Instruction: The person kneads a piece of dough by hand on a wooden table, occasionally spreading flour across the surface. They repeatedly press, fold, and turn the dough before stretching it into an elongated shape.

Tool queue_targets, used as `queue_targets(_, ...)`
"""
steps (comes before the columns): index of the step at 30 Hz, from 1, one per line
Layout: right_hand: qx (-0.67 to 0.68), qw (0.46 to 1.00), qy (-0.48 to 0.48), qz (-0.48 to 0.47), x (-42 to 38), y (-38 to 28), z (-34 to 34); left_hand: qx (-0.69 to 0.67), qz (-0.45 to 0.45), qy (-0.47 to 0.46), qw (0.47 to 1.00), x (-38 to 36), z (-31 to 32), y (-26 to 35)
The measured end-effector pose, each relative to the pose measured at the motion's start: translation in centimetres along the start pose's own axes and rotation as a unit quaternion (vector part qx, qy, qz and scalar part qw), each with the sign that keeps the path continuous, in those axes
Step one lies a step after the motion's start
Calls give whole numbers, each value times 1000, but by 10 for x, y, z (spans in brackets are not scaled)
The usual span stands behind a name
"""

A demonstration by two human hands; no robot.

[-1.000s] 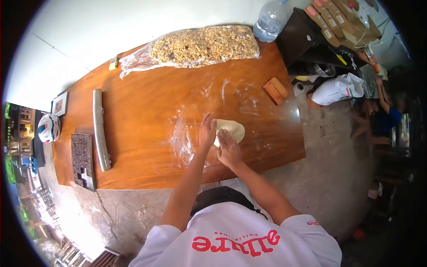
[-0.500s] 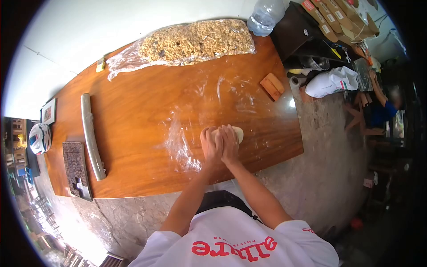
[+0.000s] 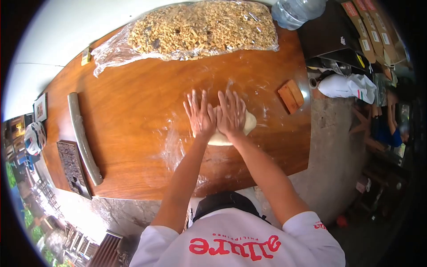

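A pale lump of dough (image 3: 220, 139) lies on the brown wooden table (image 3: 142, 107), which is streaked with white flour. My left hand (image 3: 200, 115) presses flat on the dough's left side, its fingers spread and pointing away from me. Close beside it, my right hand (image 3: 231, 113) lies flat over the middle of the dough, fingers stretched forward. Part of the dough shows to the right of that hand and below both palms; the rest is hidden under them.
A clear plastic bag of tan pieces (image 3: 204, 31) stretches along the back edge. A wooden block (image 3: 291, 96) sits at the right. Leftward lie a wrapped roll (image 3: 83, 135) and a dark rectangular board (image 3: 72, 167). A large water bottle (image 3: 298, 13) stands at the back right.
My hands have moved forward and opened from a curled grip to lying flat. The dough now looks flatter and wider, and the view has shifted closer.
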State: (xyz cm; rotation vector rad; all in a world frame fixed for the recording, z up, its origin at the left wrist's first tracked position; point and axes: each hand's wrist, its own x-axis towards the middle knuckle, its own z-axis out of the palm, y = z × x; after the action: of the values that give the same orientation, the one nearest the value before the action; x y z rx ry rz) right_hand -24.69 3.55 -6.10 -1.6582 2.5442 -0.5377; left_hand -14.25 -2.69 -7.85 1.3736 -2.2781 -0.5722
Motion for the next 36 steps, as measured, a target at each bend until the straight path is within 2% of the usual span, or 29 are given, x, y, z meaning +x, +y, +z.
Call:
queue_targets(3,43,996,78,-18,59,3,11,-26,-32,53,998,38,2,2)
queue_targets(4,95,989,106,-40,70,5,14,-21,-26,60,998,40,1,3)
queue_targets(6,148,977,143,-62,82,17,23,-161,44,62,984,30,-1,8)
queue_targets(7,360,928,91,-36,87,32,30,-213,49,49,975,21,0,12)
queue_targets(8,551,834,33,-16,96,42,28,-259,44,-8,965,6,0,13)
queue_targets(9,734,658,75,151,95,33,-6,-233,56,-59,969,-14,6,5)
queue_targets(11,702,684,155,124,71,60,-36,-239,27,-26,970,-50,-12,29)
queue_targets(13,559,788,167,199,40,81,-39,-242,-4,-6,970,-84,-15,42)
queue_targets(14,560,789,168,191,27,79,-25,-246,-35,14,969,-98,-17,49)
queue_targets(16,347,909,155,173,3,68,3,-263,-53,8,963,-126,-28,64)
queue_targets(18,260,961,59,69,-25,28,-3,-278,-71,-4,958,-140,-39,62)
queue_targets(20,248,966,70,0,-51,9,-5,-394,-197,-42,897,-147,-48,42)
queue_targets(21,215,971,91,-45,-68,2,-6,-315,-210,-48,924,-146,-57,25)
queue_targets(22,179,973,113,-90,-89,-2,-7,-321,-205,-44,924,-144,-57,10)
queue_targets(24,168,976,83,-113,-136,-14,-31,-311,-200,45,928,-132,-51,-10)
queue_targets(25,161,976,84,-121,-155,-20,-43,-318,-212,39,923,-121,-64,5)
queue_targets(27,116,984,24,-135,-194,-26,-64,-334,-72,17,940,-113,-56,9)
queue_targets(29,122,983,-2,-140,-215,-22,-70,-353,-8,-150,923,-114,-54,12)
queue_targets(30,138,980,-21,-141,-225,-21,-70,-346,-10,-146,927,-116,-52,17)
queue_targets(31,215,972,-95,-25,-225,-14,-79,-338,-18,-146,930,-129,-50,19)
queue_targets(32,280,940,-167,96,-222,-7,-87,-337,-47,-146,929,-148,-59,22)
queue_targets(34,305,921,-51,236,-222,3,-79,-282,-11,-174,944,-157,-82,33)
queue_targets(35,304,920,-62,239,-217,-4,-76,-282,-22,-177,943,-170,-80,34)
queue_targets(36,259,952,49,154,-206,-11,-71,-323,-7,-139,936,-184,-79,35)
